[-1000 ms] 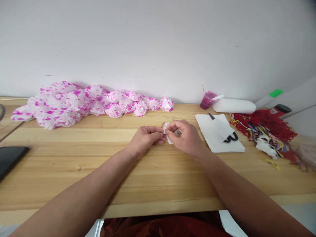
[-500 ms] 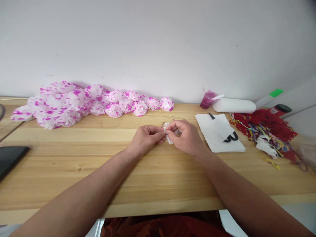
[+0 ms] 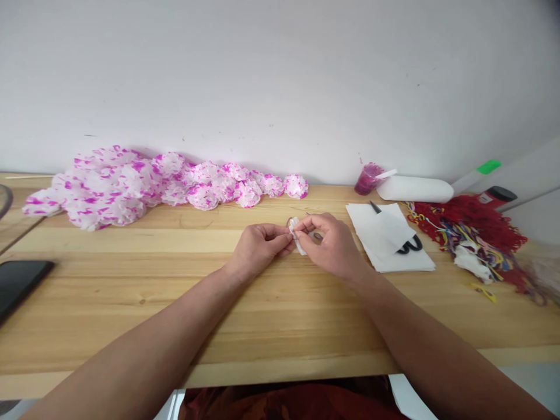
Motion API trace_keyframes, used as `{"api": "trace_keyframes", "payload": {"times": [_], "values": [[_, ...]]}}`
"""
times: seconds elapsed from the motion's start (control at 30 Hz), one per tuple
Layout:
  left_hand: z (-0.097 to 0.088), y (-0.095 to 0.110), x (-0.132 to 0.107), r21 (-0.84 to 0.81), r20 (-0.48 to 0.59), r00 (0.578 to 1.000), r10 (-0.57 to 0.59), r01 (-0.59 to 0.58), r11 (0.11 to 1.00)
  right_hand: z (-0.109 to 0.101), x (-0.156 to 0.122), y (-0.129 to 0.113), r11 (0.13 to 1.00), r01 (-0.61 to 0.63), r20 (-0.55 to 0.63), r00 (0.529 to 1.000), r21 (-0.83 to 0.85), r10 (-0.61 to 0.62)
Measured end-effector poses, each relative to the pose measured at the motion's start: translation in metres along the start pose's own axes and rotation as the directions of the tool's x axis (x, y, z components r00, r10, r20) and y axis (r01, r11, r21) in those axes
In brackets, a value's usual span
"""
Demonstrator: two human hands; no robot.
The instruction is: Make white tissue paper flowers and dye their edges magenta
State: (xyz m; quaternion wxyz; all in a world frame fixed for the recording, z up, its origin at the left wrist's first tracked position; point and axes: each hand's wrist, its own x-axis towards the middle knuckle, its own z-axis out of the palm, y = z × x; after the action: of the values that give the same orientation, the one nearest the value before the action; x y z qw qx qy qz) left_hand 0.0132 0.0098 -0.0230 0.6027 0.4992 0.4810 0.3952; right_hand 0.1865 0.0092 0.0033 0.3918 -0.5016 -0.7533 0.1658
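A small folded strip of white tissue paper (image 3: 300,248) stands between my two hands over the middle of the wooden table. My left hand (image 3: 263,245) pinches it from the left, thumb against fingers. From the right, my right hand (image 3: 330,242) pinches the same paper near its middle, fingertips touching those of the left. A thin dark cord or yarn (image 3: 289,221) curves out beside the paper; its run between the fingertips is hidden. To the right lies a stack of white paper sheets (image 3: 371,248) with black-handled scissors (image 3: 411,244) partly under a loose sheet.
Pink-spotted white paper flowers (image 3: 105,189) are heaped along the wall at the left. A cup of magenta liquid (image 3: 366,179), a white roll (image 3: 415,189) and a tangle of red yarn (image 3: 476,219) lie at the right. A black phone (image 3: 24,283) rests at the left edge.
My hands hold almost the same pose, still pinching the white paper, which appears slightly turned. The whole view has shifted a little.
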Motion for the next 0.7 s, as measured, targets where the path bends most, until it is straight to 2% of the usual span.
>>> {"api": "trace_keyframes", "payload": {"times": [0.43,0.7], "values": [[0.0026,0.0069,-0.0043,-0.087,-0.052,0.998,-0.023,0.018,0.996,-0.0015,-0.0001,-0.0031,0.998,0.041,0.009,0.999,-0.037,-0.040],[0.0022,0.0069,-0.0053,-0.053,-0.020,1.000,-0.020,0.019,0.998,-0.0002,0.0000,-0.0006,0.999,0.018,0.003,1.000,-0.050,-0.018]]}}
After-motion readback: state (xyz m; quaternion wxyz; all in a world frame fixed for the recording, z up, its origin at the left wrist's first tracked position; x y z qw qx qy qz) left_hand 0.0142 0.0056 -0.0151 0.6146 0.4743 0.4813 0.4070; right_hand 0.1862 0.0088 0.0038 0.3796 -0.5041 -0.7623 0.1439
